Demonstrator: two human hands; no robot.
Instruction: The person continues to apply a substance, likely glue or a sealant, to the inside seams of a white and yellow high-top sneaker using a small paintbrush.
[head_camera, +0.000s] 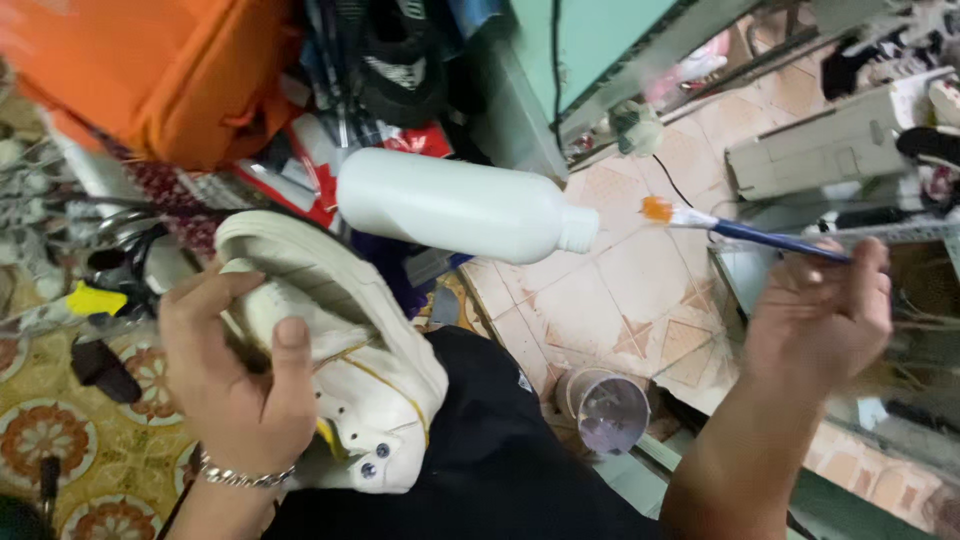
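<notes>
The left hand (235, 375), a beaded metal bracelet (240, 477) at its wrist, is closed around a cream-white canvas sneaker (350, 365) with a ribbed rubber sole, thumb pressed flat on the sole's side and fingers wrapped over its edge; the shoe is held sole-up over the person's dark-clothed lap, its small metal eyelets showing near the lower edge. The right hand (820, 320) is clenched on the blue handle of a thin paintbrush (740, 232), whose pale, orange-tipped bristles point left, raised above the floor. Just left of the bristles, not touching them, is the open neck of a smooth white plastic bottle (465, 205) lying sideways in mid-frame above the shoe; what supports it is hidden, and its contents cannot be seen. Below, on the worn patterned floor tiles (600, 300), stands a small clear plastic cup (610, 412) with a purplish tint inside. An orange fabric bag (165, 75) fills the upper left corner.
</notes>
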